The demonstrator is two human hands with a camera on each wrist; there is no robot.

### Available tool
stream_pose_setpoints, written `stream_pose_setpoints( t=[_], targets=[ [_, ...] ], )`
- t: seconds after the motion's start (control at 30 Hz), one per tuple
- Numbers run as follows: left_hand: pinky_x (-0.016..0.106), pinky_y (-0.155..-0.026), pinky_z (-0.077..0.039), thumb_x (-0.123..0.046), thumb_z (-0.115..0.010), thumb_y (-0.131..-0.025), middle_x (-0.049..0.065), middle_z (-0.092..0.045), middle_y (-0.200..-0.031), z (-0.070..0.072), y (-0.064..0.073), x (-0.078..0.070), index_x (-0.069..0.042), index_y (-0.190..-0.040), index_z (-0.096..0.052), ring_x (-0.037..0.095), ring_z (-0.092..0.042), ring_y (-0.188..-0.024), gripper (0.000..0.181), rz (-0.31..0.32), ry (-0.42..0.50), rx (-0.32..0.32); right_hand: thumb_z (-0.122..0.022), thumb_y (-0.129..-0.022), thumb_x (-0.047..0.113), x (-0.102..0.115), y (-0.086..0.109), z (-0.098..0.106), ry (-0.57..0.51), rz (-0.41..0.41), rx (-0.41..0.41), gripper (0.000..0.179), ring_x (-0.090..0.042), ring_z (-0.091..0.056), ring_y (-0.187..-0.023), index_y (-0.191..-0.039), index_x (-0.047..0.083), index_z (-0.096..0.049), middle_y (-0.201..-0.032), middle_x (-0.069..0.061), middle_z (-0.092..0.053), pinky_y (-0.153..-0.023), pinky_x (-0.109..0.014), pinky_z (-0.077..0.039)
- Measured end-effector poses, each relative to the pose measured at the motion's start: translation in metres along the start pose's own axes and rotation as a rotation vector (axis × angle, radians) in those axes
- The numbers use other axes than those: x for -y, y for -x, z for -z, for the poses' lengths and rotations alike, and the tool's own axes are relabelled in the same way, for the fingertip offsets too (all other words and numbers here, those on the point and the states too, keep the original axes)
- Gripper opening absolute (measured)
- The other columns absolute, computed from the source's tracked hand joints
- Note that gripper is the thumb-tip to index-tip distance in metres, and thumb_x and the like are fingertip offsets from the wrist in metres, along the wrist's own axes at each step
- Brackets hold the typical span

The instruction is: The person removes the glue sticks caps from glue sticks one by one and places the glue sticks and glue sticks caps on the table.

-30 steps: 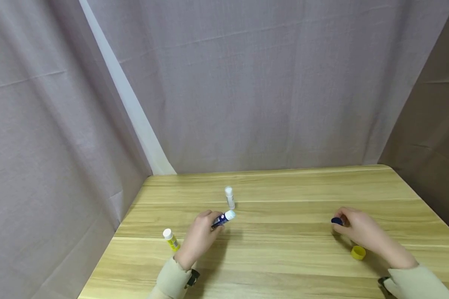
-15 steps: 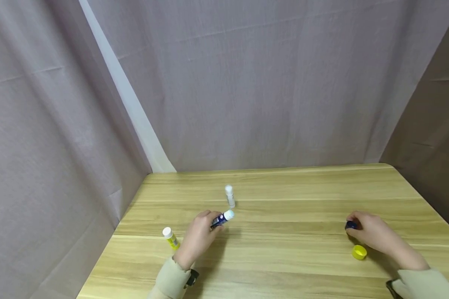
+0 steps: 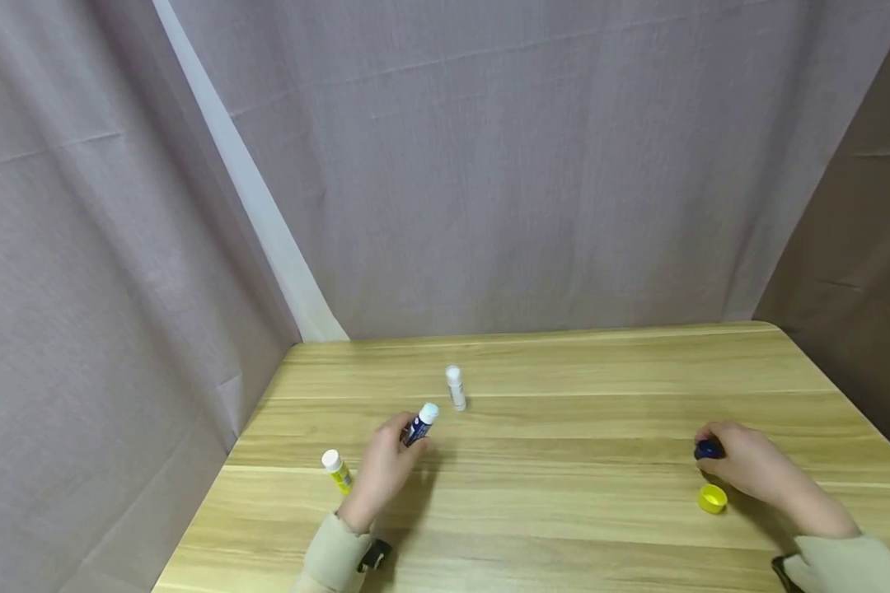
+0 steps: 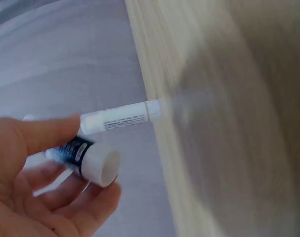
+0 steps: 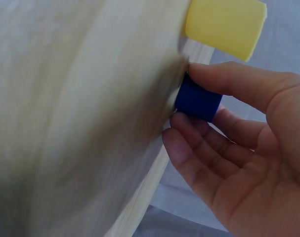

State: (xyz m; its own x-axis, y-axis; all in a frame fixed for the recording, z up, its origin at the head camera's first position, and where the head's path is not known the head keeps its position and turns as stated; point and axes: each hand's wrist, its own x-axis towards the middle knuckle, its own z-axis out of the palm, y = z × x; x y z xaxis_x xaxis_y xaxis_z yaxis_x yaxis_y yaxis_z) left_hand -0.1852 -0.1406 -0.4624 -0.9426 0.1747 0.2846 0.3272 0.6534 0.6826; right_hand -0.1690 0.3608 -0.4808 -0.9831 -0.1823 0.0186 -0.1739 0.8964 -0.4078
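My left hand [image 3: 387, 463] grips a dark blue glue stick [image 3: 416, 431] between thumb and fingers, its white end tilted up and to the right. In the left wrist view, that white end [image 4: 101, 165] shows a round opening and no cap. My right hand [image 3: 749, 461] is low over the table at the right, with thumb and fingertips around a small blue cap [image 5: 199, 98]. The cap is right at the tabletop in the right wrist view. A yellow cap [image 3: 712, 499], open side up, lies just in front of the right hand.
A white glue stick [image 3: 456, 389] stands upright beyond the left hand. Left of that hand stands a yellow glue stick [image 3: 337, 470] with a white top. Grey curtains [image 3: 534, 181] hang behind the wooden table [image 3: 564, 494] and along its left.
My right hand has moved right with the blue cap, stopping behind the yellow cap. My left hand has drawn back slightly left and turned the blue glue stick more upright.
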Motion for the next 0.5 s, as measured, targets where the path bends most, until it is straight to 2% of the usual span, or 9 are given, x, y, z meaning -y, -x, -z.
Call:
stream_pose_setpoints(
  t=[0.13, 0.33, 0.4, 0.5],
  targets=[
    [0.045, -0.086, -0.057, -0.004, -0.071, -0.092, 0.018, -0.069, -0.104, 0.001, -0.004, 0.008, 0.006, -0.118, -0.063, 0.032, -0.066, -0.098, 0.029, 0.089, 0.162, -0.103, -0.080, -0.081, 0.012, 0.000, -0.001, 0.000, 0.009, 0.001, 0.003, 0.036, -0.052, -0.061, -0.097, -0.104, -0.011, -0.064, -0.101, -0.030, -0.065, -0.081, -0.064, -0.050],
    [0.055, -0.103, -0.047, 0.002, -0.057, -0.099, 0.030, -0.060, -0.115, 0.005, -0.012, 0.019, 0.014, -0.124, -0.050, 0.045, -0.057, -0.117, 0.029, 0.224, 0.413, -0.274, -0.081, -0.081, 0.012, -0.002, 0.000, 0.000, 0.019, 0.011, 0.003, 0.038, -0.054, -0.060, -0.099, -0.106, -0.011, -0.064, -0.103, -0.031, -0.064, -0.082, -0.065, -0.049],
    [0.055, -0.106, -0.043, 0.002, -0.053, -0.100, 0.033, -0.056, -0.121, 0.006, -0.015, 0.023, 0.015, -0.128, -0.046, 0.046, -0.053, -0.122, 0.032, 0.263, 0.446, -0.323, -0.081, -0.081, 0.012, -0.002, 0.000, 0.000, 0.021, 0.010, 0.003, 0.037, -0.054, -0.060, -0.099, -0.106, -0.011, -0.064, -0.104, -0.031, -0.064, -0.082, -0.065, -0.049],
    [0.052, -0.106, -0.043, 0.002, -0.050, -0.102, 0.033, -0.055, -0.124, 0.007, -0.018, 0.029, 0.015, -0.130, -0.044, 0.044, -0.052, -0.124, 0.032, 0.309, 0.446, -0.376, -0.080, -0.081, 0.012, -0.002, 0.000, -0.001, 0.023, 0.014, 0.007, 0.037, -0.054, -0.060, -0.099, -0.106, -0.011, -0.065, -0.104, -0.031, -0.064, -0.082, -0.065, -0.049]
  ],
)
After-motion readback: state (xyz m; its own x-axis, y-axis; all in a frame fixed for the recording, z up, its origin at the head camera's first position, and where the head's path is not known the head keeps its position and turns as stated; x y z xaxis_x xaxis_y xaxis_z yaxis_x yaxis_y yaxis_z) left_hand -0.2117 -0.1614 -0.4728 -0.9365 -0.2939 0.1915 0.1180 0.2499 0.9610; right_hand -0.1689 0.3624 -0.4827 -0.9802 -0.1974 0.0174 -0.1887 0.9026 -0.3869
